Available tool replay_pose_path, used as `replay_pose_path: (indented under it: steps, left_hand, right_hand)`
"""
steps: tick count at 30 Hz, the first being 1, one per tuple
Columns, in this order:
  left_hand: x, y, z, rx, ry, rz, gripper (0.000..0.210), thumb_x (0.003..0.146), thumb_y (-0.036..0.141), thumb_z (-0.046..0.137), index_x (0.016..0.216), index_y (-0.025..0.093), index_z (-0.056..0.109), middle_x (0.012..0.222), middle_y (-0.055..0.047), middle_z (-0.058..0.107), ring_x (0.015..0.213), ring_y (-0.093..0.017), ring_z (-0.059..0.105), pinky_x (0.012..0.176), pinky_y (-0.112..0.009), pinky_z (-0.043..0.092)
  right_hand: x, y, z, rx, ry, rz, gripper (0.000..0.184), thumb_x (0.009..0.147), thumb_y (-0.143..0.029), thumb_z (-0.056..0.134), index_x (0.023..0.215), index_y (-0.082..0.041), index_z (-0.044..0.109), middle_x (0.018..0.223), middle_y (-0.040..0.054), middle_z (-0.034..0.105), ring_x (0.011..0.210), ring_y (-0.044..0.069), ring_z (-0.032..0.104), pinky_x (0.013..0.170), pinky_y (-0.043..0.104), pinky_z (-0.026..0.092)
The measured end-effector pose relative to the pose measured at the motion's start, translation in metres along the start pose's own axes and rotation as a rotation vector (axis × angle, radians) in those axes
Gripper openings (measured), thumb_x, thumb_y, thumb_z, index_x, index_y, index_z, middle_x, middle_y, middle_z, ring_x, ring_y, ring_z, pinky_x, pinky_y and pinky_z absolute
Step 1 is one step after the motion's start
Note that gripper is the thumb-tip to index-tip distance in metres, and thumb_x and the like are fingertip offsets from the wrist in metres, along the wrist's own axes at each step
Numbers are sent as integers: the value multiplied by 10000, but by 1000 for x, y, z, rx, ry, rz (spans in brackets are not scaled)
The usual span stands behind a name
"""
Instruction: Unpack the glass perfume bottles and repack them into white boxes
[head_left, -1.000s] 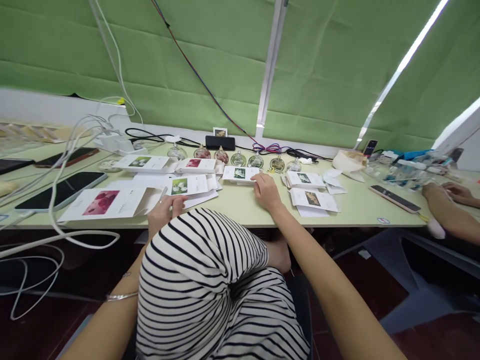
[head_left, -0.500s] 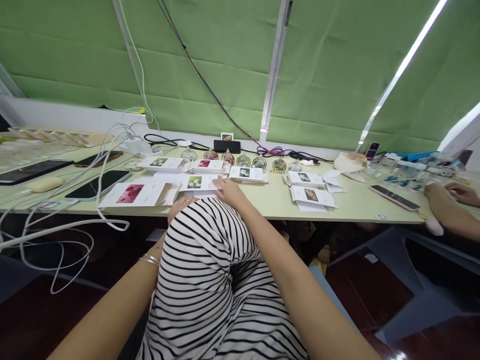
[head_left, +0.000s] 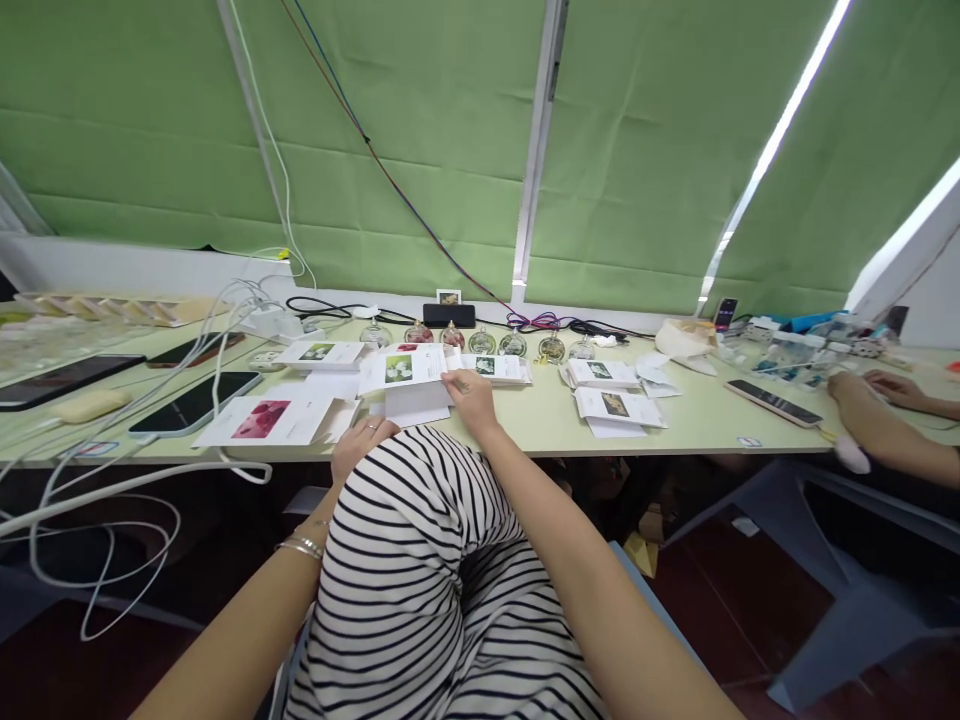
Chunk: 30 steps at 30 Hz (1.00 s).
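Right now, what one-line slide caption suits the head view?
Right hand holds a white packet by its edge; glass bottles stand behind.

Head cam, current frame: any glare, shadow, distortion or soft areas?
Head view: bright slit at upper right looks blown out; dark red floor sits in shadow. Head view: wide-angle stretch toward the edges; clear items at far left look smeared. Head view: right hand and the white packet it holds read clearly, but the packet's small print is illegible.
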<state>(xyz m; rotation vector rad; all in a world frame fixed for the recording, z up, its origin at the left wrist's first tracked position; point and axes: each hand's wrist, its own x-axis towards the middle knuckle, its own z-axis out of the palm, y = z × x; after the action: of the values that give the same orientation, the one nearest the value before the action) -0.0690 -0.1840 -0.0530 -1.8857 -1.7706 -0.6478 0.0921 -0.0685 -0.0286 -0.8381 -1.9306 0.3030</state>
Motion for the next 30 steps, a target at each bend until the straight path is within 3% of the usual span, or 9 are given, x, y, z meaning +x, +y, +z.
replay_pose_path:
  steps: [3,6,10,13,16,19,23,26,30]
  left_hand:
    - [-2,0,2,-43,21,-13,254,890,264,358,795,214,588,833,-71,635,828,-240,594,708,-310,398]
    - [-6,-1,1,-107,-23,-33,227,858,283,385,808,222,598,868,-81,642,855,-256,595,721,-330,415]
    - [1,-5,-10,-260,-55,-57,226,828,300,375,797,236,589,853,-56,644,823,-229,597,713,-318,451]
    - [33,0,-32,-411,-90,-69,247,796,263,340,783,232,584,818,-29,658,728,-180,604,686,-281,470]
    - [85,34,-61,-443,-140,44,306,821,321,340,878,203,616,942,-54,686,862,-200,621,769,-301,477]
    - [128,93,-76,-391,-479,323,407,832,424,410,1117,201,596,1168,-62,644,1044,-220,593,872,-316,461]
    - [151,150,-59,-95,-922,444,922,585,535,698,1386,208,380,1382,-135,490,1225,-329,481,963,-395,407]
    - [151,156,-32,-99,-1006,359,1254,474,605,743,1478,156,139,1441,-202,387,1269,-382,425,974,-440,390]
    - [151,143,-6,-220,-1001,379,1241,519,677,682,1488,194,75,1447,-179,387,1275,-373,427,990,-445,373]
  right_hand:
    - [-8,-1,-7,81,134,6,178,884,-210,481,899,-208,659,969,51,693,986,171,603,908,316,455]
    - [-31,8,-35,212,261,22,144,851,-253,528,860,-199,662,932,62,696,958,181,613,915,340,466]
    - [-67,35,-101,154,115,228,161,820,-256,535,848,-171,669,975,103,688,993,223,592,957,406,426]
    - [-79,53,-137,165,-52,300,74,708,-215,635,729,-165,685,797,84,702,764,222,619,761,387,493]
    - [-78,60,-147,199,-169,355,111,684,-255,663,739,-168,703,733,51,699,607,160,573,621,317,473]
    - [-73,61,-146,268,-208,373,196,714,-339,639,781,-167,702,751,33,690,625,129,556,632,278,449]
    - [-71,66,-146,404,-115,376,274,730,-419,599,791,-161,668,731,18,657,651,123,551,649,262,437]
    - [-70,71,-146,448,-32,381,284,741,-433,572,801,-167,651,752,17,643,667,127,550,650,263,438]
    - [-65,76,-144,373,54,404,229,764,-359,545,849,-169,640,815,24,625,764,146,557,733,287,455]
